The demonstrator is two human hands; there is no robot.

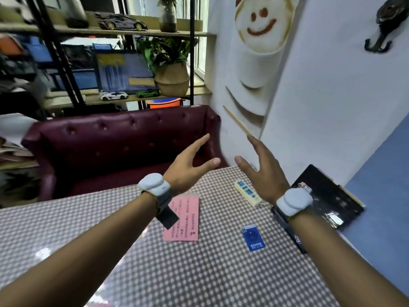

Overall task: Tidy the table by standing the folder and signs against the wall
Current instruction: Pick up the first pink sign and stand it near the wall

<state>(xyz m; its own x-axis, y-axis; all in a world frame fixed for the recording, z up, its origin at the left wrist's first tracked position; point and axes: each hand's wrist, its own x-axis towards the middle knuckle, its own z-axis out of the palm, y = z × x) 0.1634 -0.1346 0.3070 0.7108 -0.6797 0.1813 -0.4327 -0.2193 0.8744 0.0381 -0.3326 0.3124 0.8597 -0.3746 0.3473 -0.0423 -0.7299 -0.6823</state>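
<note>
A pink sign (pixel 184 220) lies flat on the checkered table (pixel 155 262), partly under my left wrist strap. To its right, also flat, is a smaller blue sign (pixel 253 238). A black folder (pixel 327 196) lies at the table's right edge beside the wall (pixel 332 107), partly behind my right wrist. My left hand (pixel 188 169) and my right hand (pixel 263 171) hover above the table's far edge, palms facing each other, fingers spread, holding nothing.
A cream power strip (pixel 246 191) lies near the far right edge of the table, just under my right hand. A dark red sofa (pixel 110 142) stands behind the table. Shelves with model cars and a potted plant (pixel 172 69) fill the background.
</note>
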